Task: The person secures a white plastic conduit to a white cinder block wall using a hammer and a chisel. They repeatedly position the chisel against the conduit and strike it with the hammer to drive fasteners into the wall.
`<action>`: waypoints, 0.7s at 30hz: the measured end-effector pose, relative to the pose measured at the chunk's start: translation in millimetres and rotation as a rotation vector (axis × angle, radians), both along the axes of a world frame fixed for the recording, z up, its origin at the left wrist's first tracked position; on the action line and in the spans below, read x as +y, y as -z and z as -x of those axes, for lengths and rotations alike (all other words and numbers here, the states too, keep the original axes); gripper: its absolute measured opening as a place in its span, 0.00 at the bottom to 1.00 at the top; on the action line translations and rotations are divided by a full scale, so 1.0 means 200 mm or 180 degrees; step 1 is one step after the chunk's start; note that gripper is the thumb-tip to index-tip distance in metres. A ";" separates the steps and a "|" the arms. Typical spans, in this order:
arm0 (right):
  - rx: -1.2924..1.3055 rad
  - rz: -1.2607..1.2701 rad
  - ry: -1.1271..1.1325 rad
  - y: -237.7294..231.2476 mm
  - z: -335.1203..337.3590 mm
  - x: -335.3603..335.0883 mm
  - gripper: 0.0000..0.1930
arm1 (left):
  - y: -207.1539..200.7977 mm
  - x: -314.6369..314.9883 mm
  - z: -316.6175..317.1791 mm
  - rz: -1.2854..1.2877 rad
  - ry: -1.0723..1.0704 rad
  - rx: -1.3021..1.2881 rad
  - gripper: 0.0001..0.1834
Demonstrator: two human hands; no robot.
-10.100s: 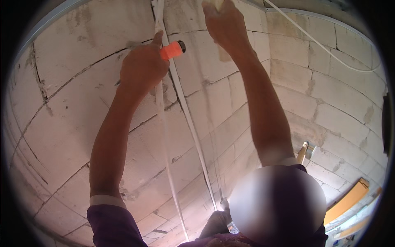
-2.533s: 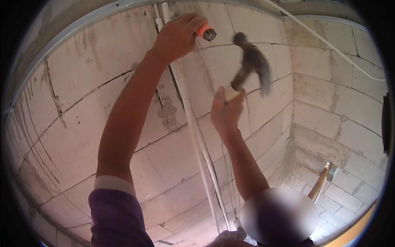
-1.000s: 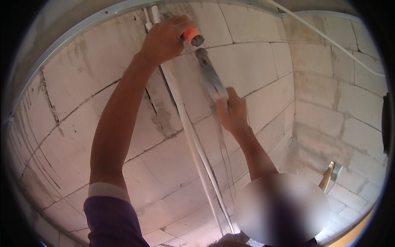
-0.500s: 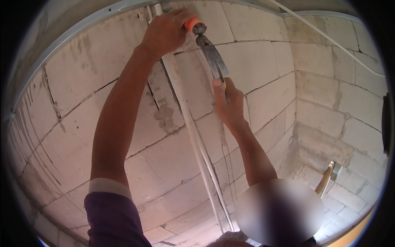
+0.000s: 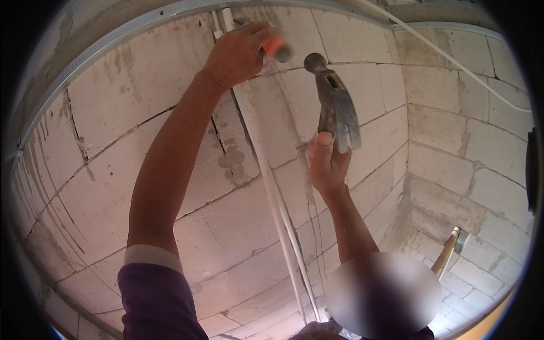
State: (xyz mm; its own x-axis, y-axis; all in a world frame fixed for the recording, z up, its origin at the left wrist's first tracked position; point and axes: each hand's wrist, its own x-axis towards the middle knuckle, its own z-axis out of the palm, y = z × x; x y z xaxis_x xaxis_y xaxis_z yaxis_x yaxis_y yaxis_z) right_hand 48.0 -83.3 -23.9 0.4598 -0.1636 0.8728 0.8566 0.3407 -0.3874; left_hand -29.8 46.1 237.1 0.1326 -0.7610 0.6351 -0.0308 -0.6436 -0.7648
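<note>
Left hand [image 5: 239, 55] has its grip wrapped round an orange tool [image 5: 276, 47], top centre of the frame; right hand [image 5: 329, 169] has its grip clamped on a claw hammer [image 5: 335, 97], just right, slightly lower.

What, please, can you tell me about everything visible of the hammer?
The claw hammer has a dark grey, metallic-looking head: a round striking face at the upper left, a dark slot mid-head, and a split claw pointing downward. The right hand grips it from below, largely hiding the handle. It is held before the block wall, apart from the orange tool in the left hand.
</note>
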 end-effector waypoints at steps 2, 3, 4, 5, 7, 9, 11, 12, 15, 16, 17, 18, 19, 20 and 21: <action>-0.0027 -0.0406 0.0004 -0.01 0.04 0.01 0.17 | 0.01 -0.03 -0.01 0.0062 0.0093 0.0018 0.24; -0.0076 -0.0514 0.0178 0.02 0.01 0.04 0.18 | 0.01 -0.04 -0.01 0.0085 0.0154 0.0044 0.24; -0.0062 -0.0426 0.0230 0.00 0.02 0.04 0.20 | 0.00 -0.06 0.00 0.0105 0.0198 0.0063 0.24; -0.0047 -0.0353 0.0241 -0.04 0.05 0.05 0.23 | 0.00 -0.05 0.01 0.0104 0.0166 0.0070 0.24; 0.0096 0.0184 0.0089 -0.21 0.07 0.01 0.32 | -0.01 -0.05 0.03 0.0096 0.0135 0.0072 0.24; -0.0081 0.0112 0.0003 -0.18 -0.01 0.04 0.31 | -0.02 -0.02 0.01 0.0158 0.0064 0.0075 0.24; -0.0230 -0.0103 0.0038 -0.07 -0.13 0.08 0.30 | -0.03 -0.04 0.00 0.0230 0.0070 0.0103 0.24; -0.0242 -0.0206 0.0012 -0.04 -0.15 0.08 0.30 | -0.04 -0.05 0.02 0.0263 0.0065 0.0162 0.24; -0.0135 -0.0313 -0.0083 -0.15 -0.03 0.07 0.29 | -0.03 -0.05 0.04 0.0235 0.0012 0.0084 0.23; -0.0169 -0.0129 0.0034 -0.21 0.03 0.03 0.29 | -0.04 -0.05 0.04 0.0191 0.0007 -0.0005 0.23; -0.0204 0.0055 0.0152 -0.25 0.05 0.02 0.29 | -0.05 -0.04 0.03 0.0093 0.0110 -0.0039 0.23; -0.0168 -0.0184 0.0096 -0.23 -0.02 0.07 0.29 | -0.06 -0.03 0.01 -0.0005 0.0213 -0.0072 0.23; -0.0110 -0.0364 0.0109 -0.14 -0.13 0.10 0.30 | -0.05 -0.05 -0.01 -0.0045 0.0385 -0.0082 0.23; -0.0080 -0.0308 0.0128 -0.12 -0.13 0.09 0.30 | -0.04 -0.07 0.01 0.0168 0.0191 0.0049 0.23; -0.0053 -0.0245 0.0154 -0.11 -0.14 0.08 0.30 | -0.03 -0.08 0.02 0.0380 -0.0003 0.0182 0.23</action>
State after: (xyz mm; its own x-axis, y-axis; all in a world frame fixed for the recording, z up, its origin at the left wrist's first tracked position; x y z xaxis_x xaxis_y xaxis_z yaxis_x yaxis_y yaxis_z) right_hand 75.1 -66.9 -1.3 0.4352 -0.2521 0.8643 0.8790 0.3268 -0.3473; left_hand -34.5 29.2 243.8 0.1717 -0.6803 0.7125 -0.0715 -0.7300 -0.6797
